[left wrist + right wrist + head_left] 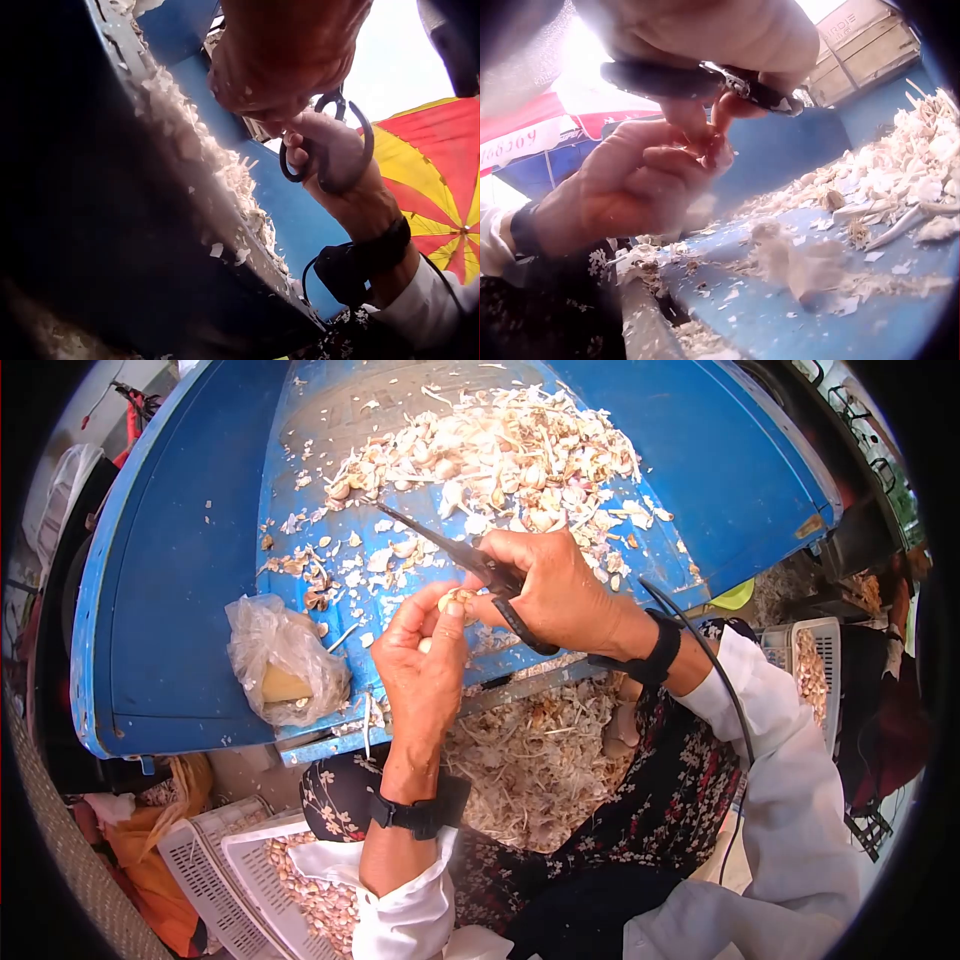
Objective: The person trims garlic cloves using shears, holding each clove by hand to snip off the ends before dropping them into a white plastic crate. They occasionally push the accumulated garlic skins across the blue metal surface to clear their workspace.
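Note:
In the head view, the left hand (425, 660) pinches a small pale garlic piece (458, 600) between thumb and fingers, with another pale clove (425, 645) lower in its grasp. Dark scissors (440, 538) are held in the right hand (565, 590), their blades pointing up and left over the blue surface. The right fingertips meet the garlic beside the left thumb. From the right wrist view, the left hand (645, 180) holds a reddish piece (718, 154) below the scissors (667, 81). The left wrist view shows the scissor handles (360, 150) around the right hand (337, 165).
A heap of garlic and skins (510, 450) lies on the blue table (190, 560). A clear plastic bag (285, 660) sits at its near left. Baskets of cloves (240, 860) stand low at left, and another (830, 660) at right. Peelings (540, 770) lie between the legs.

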Demonstrator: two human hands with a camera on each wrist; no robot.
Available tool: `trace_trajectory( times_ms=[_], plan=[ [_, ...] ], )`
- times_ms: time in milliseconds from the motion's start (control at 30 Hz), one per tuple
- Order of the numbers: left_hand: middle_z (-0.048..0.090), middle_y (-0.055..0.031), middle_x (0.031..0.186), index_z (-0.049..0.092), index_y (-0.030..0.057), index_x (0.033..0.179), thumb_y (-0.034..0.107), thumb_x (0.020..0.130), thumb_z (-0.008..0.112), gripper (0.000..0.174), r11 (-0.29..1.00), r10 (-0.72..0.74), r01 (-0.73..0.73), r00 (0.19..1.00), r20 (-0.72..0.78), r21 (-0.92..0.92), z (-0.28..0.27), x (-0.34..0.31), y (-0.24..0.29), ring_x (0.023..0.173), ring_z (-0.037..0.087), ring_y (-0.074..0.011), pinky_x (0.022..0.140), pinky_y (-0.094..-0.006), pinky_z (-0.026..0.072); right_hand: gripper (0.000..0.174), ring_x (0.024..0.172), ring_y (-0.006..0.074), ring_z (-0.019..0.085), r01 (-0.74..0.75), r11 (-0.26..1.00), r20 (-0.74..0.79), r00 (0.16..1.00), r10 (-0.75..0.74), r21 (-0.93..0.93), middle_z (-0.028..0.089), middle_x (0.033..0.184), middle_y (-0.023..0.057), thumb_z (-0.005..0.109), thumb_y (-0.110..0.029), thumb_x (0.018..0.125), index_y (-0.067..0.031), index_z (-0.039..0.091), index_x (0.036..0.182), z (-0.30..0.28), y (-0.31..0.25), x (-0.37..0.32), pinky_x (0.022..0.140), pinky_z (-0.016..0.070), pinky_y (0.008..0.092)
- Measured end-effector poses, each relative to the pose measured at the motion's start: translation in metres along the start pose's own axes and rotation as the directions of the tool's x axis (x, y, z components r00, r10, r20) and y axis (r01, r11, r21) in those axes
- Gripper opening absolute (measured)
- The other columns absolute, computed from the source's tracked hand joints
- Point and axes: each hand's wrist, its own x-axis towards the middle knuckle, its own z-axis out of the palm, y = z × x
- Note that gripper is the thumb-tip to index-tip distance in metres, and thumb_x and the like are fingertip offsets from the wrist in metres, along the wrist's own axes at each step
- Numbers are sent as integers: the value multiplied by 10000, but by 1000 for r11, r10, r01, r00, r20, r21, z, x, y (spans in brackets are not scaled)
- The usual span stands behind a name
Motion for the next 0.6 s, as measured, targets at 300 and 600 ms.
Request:
trace_trajectory(
  times_ms=[300,600],
  plan=[
    [449,31,593,455,110,784,264,959,487,235,879,-267,188,955,-127,-437,10,-4,-3,424,373,-43,355,-185,264,140,579,239,603,-71,980,272,962,18,185,612,654,131,678,-127,707,-7,613,733,7,-5,0,538,451,319],
    [524,-23,761,573,15,1015,210,954,528,209,731,-309,180,947,-84,-659,1,-3,7,556,493,-87,371,-172,302,183,608,375,584,5,949,135,990,39,-314,571,660,228,672,-153,709,10,610,766,56,45,103,568,434,428]
  ],
)
